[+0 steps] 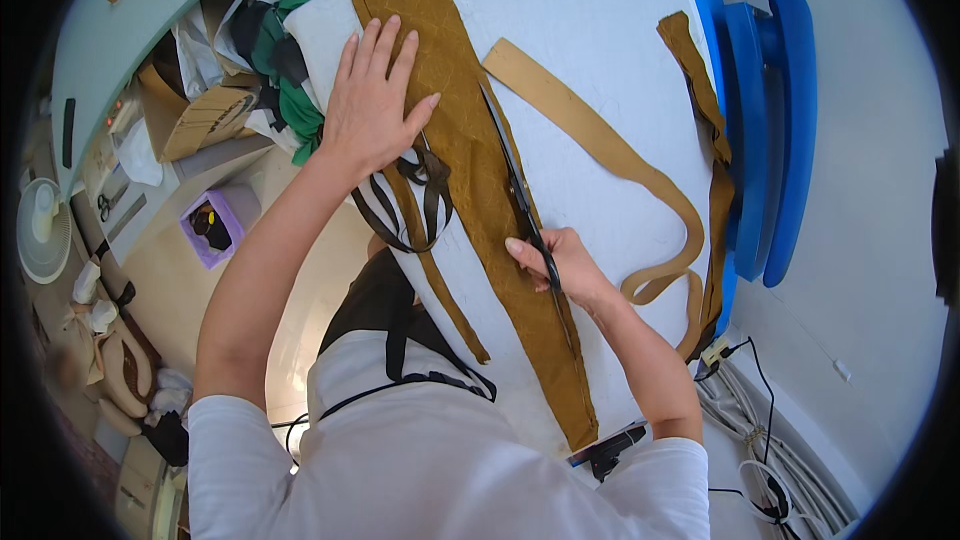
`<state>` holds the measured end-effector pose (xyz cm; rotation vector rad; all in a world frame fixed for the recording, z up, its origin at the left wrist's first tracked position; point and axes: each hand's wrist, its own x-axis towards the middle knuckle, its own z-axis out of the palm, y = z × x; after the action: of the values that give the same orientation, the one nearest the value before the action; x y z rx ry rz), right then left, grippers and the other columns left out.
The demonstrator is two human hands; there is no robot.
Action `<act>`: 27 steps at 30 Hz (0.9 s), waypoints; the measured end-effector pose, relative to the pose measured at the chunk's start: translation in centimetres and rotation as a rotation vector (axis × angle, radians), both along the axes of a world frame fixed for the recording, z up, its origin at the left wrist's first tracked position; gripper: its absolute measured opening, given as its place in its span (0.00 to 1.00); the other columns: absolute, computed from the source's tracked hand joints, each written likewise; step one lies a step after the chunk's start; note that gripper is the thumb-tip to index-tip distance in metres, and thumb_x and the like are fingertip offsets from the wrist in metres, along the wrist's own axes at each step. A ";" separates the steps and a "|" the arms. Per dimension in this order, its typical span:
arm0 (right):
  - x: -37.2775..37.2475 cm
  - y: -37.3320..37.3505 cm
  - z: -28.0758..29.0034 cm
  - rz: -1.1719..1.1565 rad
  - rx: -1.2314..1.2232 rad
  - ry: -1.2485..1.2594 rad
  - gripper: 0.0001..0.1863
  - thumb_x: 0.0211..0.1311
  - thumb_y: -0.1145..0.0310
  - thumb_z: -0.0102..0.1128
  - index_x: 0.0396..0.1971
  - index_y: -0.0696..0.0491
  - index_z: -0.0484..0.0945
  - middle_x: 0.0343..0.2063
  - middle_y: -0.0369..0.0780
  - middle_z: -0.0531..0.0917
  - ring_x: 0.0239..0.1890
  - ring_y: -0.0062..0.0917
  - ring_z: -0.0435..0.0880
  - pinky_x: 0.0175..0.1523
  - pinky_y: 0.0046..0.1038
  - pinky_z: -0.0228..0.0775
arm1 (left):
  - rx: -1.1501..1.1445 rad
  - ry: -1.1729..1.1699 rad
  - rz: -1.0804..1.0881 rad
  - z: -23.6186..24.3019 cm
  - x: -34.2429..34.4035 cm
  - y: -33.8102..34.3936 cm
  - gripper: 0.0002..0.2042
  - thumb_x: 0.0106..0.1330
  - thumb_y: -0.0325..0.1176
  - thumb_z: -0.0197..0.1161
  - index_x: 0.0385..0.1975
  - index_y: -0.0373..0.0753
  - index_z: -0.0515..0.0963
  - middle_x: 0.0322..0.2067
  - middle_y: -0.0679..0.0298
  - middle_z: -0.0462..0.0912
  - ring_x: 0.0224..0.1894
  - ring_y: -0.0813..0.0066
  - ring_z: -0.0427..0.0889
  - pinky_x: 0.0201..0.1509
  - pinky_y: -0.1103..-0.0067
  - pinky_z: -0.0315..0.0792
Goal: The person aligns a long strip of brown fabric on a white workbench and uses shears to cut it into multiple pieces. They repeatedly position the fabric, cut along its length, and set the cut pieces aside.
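A long strip of mustard-brown patterned fabric (455,120) lies lengthwise over a white padded board (590,30). Flat on its far left part rests my left hand (372,105), fingers stretched out and thumb apart. My right hand (562,265) is closed round the handles of dark scissors (512,165), whose blades point away from me along the fabric's right side. Behind the scissors a slit runs down toward the near end. Below my left hand lie dark ribbon ties (432,180) and a narrow brown strip (445,300).
Right of the fabric curls a tan band (600,140), and a crumpled brown strip (720,160) hangs at the board's right edge beside a blue frame (785,130). To the left are a cardboard box (205,120), a purple bin (220,230) and a fan (43,230). Cables (770,440) run lower right.
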<state>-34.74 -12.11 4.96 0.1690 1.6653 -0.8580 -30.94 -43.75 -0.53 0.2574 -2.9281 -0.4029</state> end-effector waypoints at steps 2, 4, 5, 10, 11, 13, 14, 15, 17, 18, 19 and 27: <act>0.0 0.2 0.2 0.006 0.006 0.008 0.30 0.57 0.43 0.76 0.16 0.54 0.76 0.15 0.34 0.75 0.17 0.17 0.72 0.23 0.20 0.67 | 0.021 0.008 -0.029 0.3 -0.1 0.2 0.32 0.69 0.44 0.62 0.70 0.36 0.66 0.73 0.47 0.59 0.76 0.47 0.55 0.80 0.56 0.47; -0.1 0.5 0.0 -0.005 0.001 0.014 0.29 0.57 0.43 0.77 0.16 0.54 0.77 0.15 0.34 0.75 0.17 0.16 0.72 0.23 0.20 0.67 | 0.066 0.047 -0.103 0.6 -0.5 0.6 0.27 0.68 0.39 0.62 0.67 0.38 0.72 0.72 0.48 0.60 0.75 0.47 0.57 0.80 0.56 0.49; -0.3 0.3 0.4 -0.004 -0.007 0.005 0.30 0.57 0.42 0.76 0.17 0.54 0.78 0.15 0.34 0.75 0.17 0.17 0.73 0.23 0.20 0.67 | 0.086 0.056 -0.145 0.9 -0.7 0.8 0.26 0.68 0.38 0.62 0.66 0.38 0.73 0.72 0.48 0.61 0.75 0.47 0.57 0.80 0.57 0.49; -1.6 -1.3 0.2 0.002 -0.024 0.004 0.30 0.57 0.41 0.76 0.17 0.53 0.76 0.15 0.33 0.75 0.18 0.16 0.72 0.24 0.21 0.67 | 0.155 0.069 -0.181 0.9 -0.9 1.2 0.24 0.69 0.36 0.62 0.65 0.37 0.73 0.72 0.50 0.62 0.75 0.48 0.58 0.80 0.58 0.51; -1.7 -1.5 0.1 0.007 -0.028 -0.006 0.30 0.57 0.41 0.76 0.17 0.53 0.76 0.15 0.33 0.75 0.18 0.16 0.72 0.24 0.21 0.67 | 0.154 0.061 -0.149 0.8 -0.9 1.0 0.26 0.69 0.36 0.62 0.66 0.37 0.72 0.72 0.50 0.62 0.75 0.48 0.58 0.80 0.58 0.50; -1.8 -1.4 -0.1 0.026 -0.012 0.009 0.31 0.57 0.41 0.76 0.16 0.52 0.75 0.15 0.33 0.74 0.17 0.16 0.72 0.23 0.21 0.67 | 0.149 0.046 -0.083 0.6 -0.6 0.4 0.28 0.69 0.38 0.61 0.68 0.36 0.69 0.73 0.50 0.61 0.76 0.49 0.57 0.80 0.58 0.49; -1.9 -1.4 -0.1 0.036 -0.005 0.018 0.31 0.57 0.41 0.76 0.15 0.52 0.74 0.14 0.33 0.74 0.17 0.16 0.72 0.23 0.21 0.67 | 0.130 0.038 -0.062 0.4 -0.5 0.0 0.29 0.70 0.38 0.61 0.69 0.35 0.67 0.73 0.50 0.61 0.76 0.49 0.56 0.80 0.58 0.49; -1.9 -1.4 -0.1 0.053 0.003 0.041 0.31 0.56 0.41 0.76 0.15 0.52 0.74 0.14 0.33 0.74 0.16 0.16 0.72 0.22 0.22 0.66 | 0.112 0.030 -0.042 0.0 -0.3 -0.3 0.30 0.70 0.39 0.61 0.70 0.34 0.66 0.73 0.50 0.60 0.77 0.50 0.55 0.81 0.58 0.48; -1.9 -1.3 -0.1 0.087 0.020 0.088 0.31 0.56 0.41 0.76 0.14 0.52 0.74 0.13 0.33 0.73 0.15 0.16 0.72 0.21 0.22 0.66 | 0.097 0.008 -0.010 -0.4 0.1 -0.9 0.32 0.71 0.41 0.60 0.72 0.34 0.63 0.75 0.51 0.58 0.78 0.51 0.54 0.81 0.59 0.46; -1.8 -1.2 -0.2 0.082 0.021 0.081 0.31 0.56 0.41 0.76 0.13 0.52 0.74 0.13 0.33 0.73 0.15 0.16 0.71 0.21 0.22 0.66 | 0.096 0.010 -0.008 -0.5 0.3 -1.1 0.32 0.70 0.41 0.60 0.72 0.34 0.63 0.75 0.51 0.58 0.78 0.51 0.54 0.81 0.59 0.46; -1.8 -1.1 -0.3 0.076 0.022 0.075 0.32 0.56 0.41 0.76 0.13 0.52 0.74 0.12 0.33 0.73 0.15 0.16 0.71 0.21 0.22 0.66 | 0.096 0.012 -0.006 -0.6 0.4 -1.3 0.32 0.70 0.41 0.60 0.72 0.34 0.63 0.75 0.51 0.57 0.78 0.51 0.53 0.81 0.59 0.46; -3.1 -3.9 0.1 0.033 0.002 0.063 0.31 0.56 0.40 0.76 0.15 0.54 0.75 0.14 0.32 0.73 0.16 0.16 0.72 0.22 0.22 0.68 | 0.111 0.013 -0.005 -1.0 0.3 -1.5 0.33 0.69 0.42 0.62 0.72 0.35 0.63 0.75 0.52 0.57 0.78 0.51 0.53 0.81 0.59 0.48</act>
<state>-37.83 -16.03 5.10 0.1172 1.7236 -0.8444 -30.62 -45.22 -1.50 0.2607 -2.8981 -0.5669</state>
